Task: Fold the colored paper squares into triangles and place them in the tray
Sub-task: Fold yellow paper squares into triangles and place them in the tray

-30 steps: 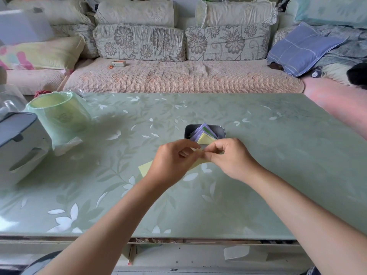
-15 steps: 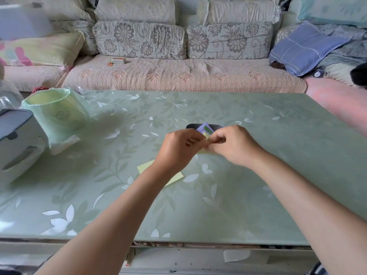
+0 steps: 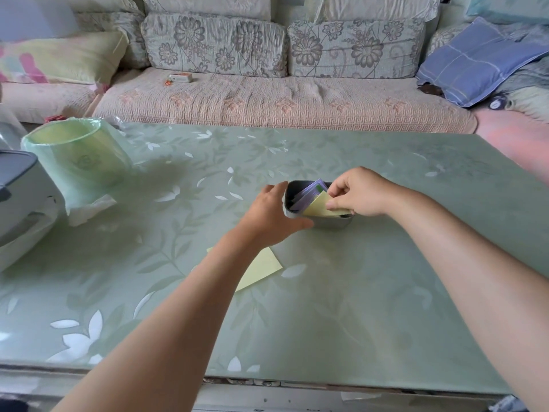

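A small dark grey tray [image 3: 331,223] stands mid-table, holding several folded purple triangles [image 3: 306,195]. My right hand [image 3: 358,192] pinches a folded yellow paper triangle [image 3: 319,207] and holds it at the tray's right side, partly inside. My left hand [image 3: 271,215] grips the tray's left wall, thumb along the front. A flat yellow paper square [image 3: 261,267] lies on the table nearer to me, partly hidden under my left forearm.
A green plastic-wrapped bin [image 3: 74,157] and a white-grey appliance [image 3: 20,203] stand at the table's left. A sofa [image 3: 267,96] with cushions runs behind the green leaf-patterned table [image 3: 386,307].
Both hands left the fold and moved forward to the tray. The right hand carried the yellow triangle into it, and the left hand let go of the paper and took the tray's side.
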The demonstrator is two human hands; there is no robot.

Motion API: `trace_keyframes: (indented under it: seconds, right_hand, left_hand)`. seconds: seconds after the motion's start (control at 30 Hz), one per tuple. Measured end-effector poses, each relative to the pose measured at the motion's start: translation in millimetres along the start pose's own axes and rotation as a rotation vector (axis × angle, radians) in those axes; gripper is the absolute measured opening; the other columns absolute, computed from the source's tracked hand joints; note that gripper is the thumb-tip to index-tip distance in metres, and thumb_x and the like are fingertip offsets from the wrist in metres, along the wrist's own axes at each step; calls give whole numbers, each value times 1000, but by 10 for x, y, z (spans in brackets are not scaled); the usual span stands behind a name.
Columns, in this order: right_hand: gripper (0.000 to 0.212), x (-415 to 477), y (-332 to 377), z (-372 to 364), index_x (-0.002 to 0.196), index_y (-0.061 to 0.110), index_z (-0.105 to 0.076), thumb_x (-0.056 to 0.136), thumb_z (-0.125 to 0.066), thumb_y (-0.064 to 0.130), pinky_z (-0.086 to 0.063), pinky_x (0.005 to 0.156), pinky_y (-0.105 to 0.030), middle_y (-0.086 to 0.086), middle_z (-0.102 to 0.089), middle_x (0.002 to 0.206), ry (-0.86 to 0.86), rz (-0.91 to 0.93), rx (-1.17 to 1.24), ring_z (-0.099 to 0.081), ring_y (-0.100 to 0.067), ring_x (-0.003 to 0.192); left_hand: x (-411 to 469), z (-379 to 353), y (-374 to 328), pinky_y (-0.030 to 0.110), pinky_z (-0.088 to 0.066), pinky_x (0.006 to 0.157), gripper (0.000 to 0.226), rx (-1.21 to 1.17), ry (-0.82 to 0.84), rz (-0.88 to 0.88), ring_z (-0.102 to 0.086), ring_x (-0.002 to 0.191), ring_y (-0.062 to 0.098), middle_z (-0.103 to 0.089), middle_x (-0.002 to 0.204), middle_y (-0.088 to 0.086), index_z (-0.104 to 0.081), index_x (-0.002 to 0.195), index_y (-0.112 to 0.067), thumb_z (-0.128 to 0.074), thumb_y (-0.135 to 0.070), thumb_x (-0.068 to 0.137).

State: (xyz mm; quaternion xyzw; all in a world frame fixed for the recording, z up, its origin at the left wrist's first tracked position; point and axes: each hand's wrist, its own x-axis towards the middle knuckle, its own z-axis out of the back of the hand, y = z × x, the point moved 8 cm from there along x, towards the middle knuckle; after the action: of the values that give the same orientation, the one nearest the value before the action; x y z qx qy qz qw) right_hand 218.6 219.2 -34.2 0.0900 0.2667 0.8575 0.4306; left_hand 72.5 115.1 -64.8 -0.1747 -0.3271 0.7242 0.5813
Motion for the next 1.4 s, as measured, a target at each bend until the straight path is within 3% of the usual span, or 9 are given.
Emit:
trace_keyframes:
  seconds: [0.2, 0.33, 0.47, 0.6, 0.8, 1.03, 1.13, 1.23, 1.4]
  right_hand:
    - [6, 87, 86, -168, 82, 15, -72, 84, -68, 20, -41, 63, -27, -9, -65, 78, 124, 6, -326, -47, -15, 66]
    - [11, 116, 154, -220, 76, 18, -65, 83, -57, 16, -35, 55, -23, 3, -58, 72, 103, -10, -530, -51, -21, 71]
    - [16, 174, 206, -205, 71, 15, -59, 82, -59, 26, -28, 53, -23, 0, -55, 72, -11, -2, -626, -53, -27, 77]
    - [19, 186, 209, -159, 74, 17, -65, 78, -64, 36, -35, 59, -24, 0, -63, 80, -63, -20, -623, -59, -27, 81]
    - [15, 28, 303, -45, 82, 26, -68, 70, -73, 33, -49, 70, -28, 5, -67, 91, -134, -2, -471, -61, -22, 91]
    - [13, -429, 817, -256, 83, 34, -64, 78, -76, 33, -52, 86, -29, 16, -67, 79, -137, 180, -181, -63, -6, 84]
    - [15, -628, 990, -585, 96, 30, -68, 83, -75, 30, -47, 86, -27, 15, -66, 96, -25, 247, -123, -60, -7, 91]
    - [27, -768, 1080, -866, 109, 29, -65, 84, -75, 31, -34, 78, -21, 15, -56, 106, 41, 311, -160, -50, -5, 92]
    - [51, -873, 1099, -1125, 132, 29, -55, 86, -73, 39, -32, 111, -31, 9, -52, 138, 94, 323, -190, -43, -13, 132]
  left_hand:
    - [20, -53, 11, 28, -47, 89, 55, -36, -19, -58, -58, 107, 18, -51, 113, -1, -56, 129, -26, -78, -33, 79]
    - [33, -81, 30, 30, -48, 87, 48, -2, -23, -50, -59, 103, 20, -51, 112, 2, -59, 120, -19, -78, -34, 79]
    - [27, -76, 40, 36, -51, 88, 43, 5, -32, -40, -59, 102, 21, -52, 112, 3, -59, 113, -15, -77, -35, 79]
    - [2, -67, 22, 34, -49, 88, 44, 0, -25, -42, -57, 105, 22, -51, 115, 4, -57, 116, -15, -76, -34, 81]
    - [-124, 48, 82, 41, -44, 102, 83, 73, 10, -10, -48, 123, 25, -43, 138, 6, -28, 149, -16, -76, -32, 83]
    - [-601, 404, 306, 28, -40, 95, 51, 267, 55, -118, -49, 117, 19, -50, 122, -2, -53, 124, -21, -77, -33, 81]
    - [-819, 503, 481, 26, -33, 105, 66, 373, 176, -106, -36, 129, 14, -44, 140, -7, -49, 137, -28, -75, -47, 80]
    - [-1020, 505, 678, 35, -19, 120, 90, 452, 313, -71, -10, 147, 12, -20, 161, -12, -30, 154, -31, -71, -59, 79]
    - [-1090, 499, 784, 40, -22, 118, 78, 368, 254, -53, -19, 144, 14, -31, 157, -13, -46, 145, -36, -71, -63, 76]
